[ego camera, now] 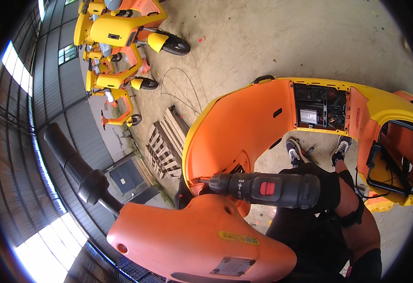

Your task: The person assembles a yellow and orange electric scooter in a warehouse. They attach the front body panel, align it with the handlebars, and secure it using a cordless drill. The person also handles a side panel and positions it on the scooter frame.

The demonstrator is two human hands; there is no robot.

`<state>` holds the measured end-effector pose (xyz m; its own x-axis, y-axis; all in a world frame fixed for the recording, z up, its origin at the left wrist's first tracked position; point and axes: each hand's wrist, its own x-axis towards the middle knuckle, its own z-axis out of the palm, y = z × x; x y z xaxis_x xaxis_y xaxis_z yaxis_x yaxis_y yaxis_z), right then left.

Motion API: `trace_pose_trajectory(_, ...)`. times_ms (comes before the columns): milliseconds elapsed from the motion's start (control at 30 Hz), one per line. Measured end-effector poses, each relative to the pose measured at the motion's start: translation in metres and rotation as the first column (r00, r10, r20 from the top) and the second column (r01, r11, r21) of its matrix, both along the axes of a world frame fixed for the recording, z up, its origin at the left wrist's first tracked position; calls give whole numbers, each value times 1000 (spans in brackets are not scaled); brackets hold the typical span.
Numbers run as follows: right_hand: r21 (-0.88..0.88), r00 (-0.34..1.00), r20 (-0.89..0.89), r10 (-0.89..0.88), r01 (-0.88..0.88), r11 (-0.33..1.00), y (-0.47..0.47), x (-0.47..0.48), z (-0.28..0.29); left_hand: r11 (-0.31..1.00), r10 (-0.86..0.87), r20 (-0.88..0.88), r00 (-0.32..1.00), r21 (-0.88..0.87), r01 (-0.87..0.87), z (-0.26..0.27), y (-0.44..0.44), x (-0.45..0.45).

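Observation:
Neither of my hands shows; the body of a black cordless drill (273, 189) hides whatever grips it from below. The drill lies level in the view, a red gear switch on its top. Its bit (201, 180) points left and reaches the upper end of the orange front panel (227, 127) of an electric scooter, just behind the handlebar housing. Nearest the camera is that orange handlebar housing (192, 237), with a black handlebar grip (65, 155) sticking out at left. An uncovered floorboard compartment (319, 106) exposes a silver control box (309, 116) and wiring.
The scooter's open rear frame (397, 155) is at right, a cable hanging beside it. My shoes (295, 152) stand by the scooter. Wooden pallets (165, 141) lie on the concrete floor near a loose wire (188, 85). Several yellow-and-orange scooters (118, 32) are parked beyond.

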<state>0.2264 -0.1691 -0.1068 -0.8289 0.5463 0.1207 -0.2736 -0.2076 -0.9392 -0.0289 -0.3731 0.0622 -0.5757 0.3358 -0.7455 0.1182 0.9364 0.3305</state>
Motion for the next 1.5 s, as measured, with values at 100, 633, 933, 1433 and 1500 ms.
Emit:
trace_pose_trajectory(100, -9, 999, -33, 32, -32, 999, 10, -2, 6, 1000, 3, 6, 1000, -5, -3, -2, 1, 2)
trace_pose_trajectory(633, -15, 992, -33, 124, -125, 992, 23, -6, 24, 1000, 9, 24, 1000, -8, -9, -3, -2, 9)
trace_pose_trajectory(933, -10, 987, -38, 157, -157, 987, 30, -9, 30, 1000, 0, 38, 999, -11, 0, 0, 0, 4)
trace_pose_trajectory(1433, 1, 991, 1, 132, -132, 991, 47, -4, 34, 1000, -5, 64, 998, -21, 6, -8, 9, 9)
trace_pose_trajectory(1500, 5, 991, 8, 131, -131, 991, 48, -4, 34, 1000, -11, 51, 999, -24, 12, -4, 12, 3)
